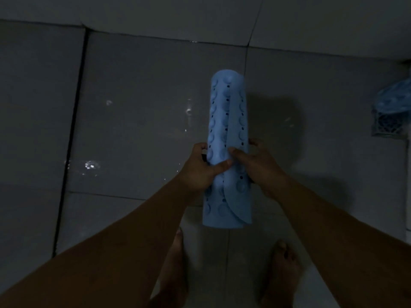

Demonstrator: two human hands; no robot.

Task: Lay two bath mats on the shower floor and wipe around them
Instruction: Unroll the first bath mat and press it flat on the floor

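— At frame centre, what's held?
— Rolled mat (226,138), above the floor (138,90); left hand (200,172) and right hand (258,167) each grip its sides, thumbs at the seam.
— Step?
— Probably unrolling the first mat; next, peel the flap open and lower it flat.

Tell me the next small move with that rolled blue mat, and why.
Probably peel the loose flap open and start unrolling. The blue mat is rolled up, held above the wet tiled floor by both hands: the left hand grips one side, the right hand pinches the flap's edge. It cannot lie flat until unrolled.
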